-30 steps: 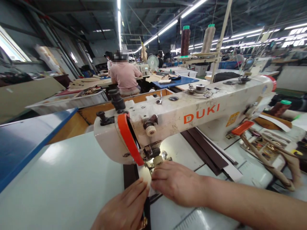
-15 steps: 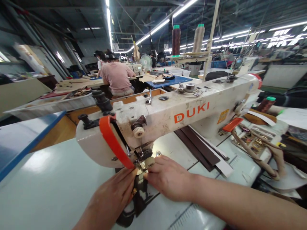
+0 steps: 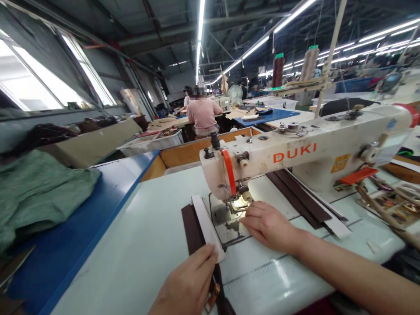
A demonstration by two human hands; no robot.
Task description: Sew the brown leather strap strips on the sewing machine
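My left hand is closed on the near end of a dark brown strip and a white strip, which lie left of the needle plate. Below its fingers hangs a dark strap with a gold-coloured metal fitting. Beside the lit needle area of the white sewing machine, my right hand has its fingers curled together near the presser foot. Whatever those fingers may hold is hidden. The metal needle plate shows between the hands.
More dark brown strips lie under the machine arm. A tray of small metal parts stands at right. Green fabric rests on a blue table at left. A person in pink sits ahead; thread cones stand behind the machine.
My left hand has drawn away from the needle toward the front left, and the brown and white strips now show. My right hand stays by the presser foot. The view has turned left.
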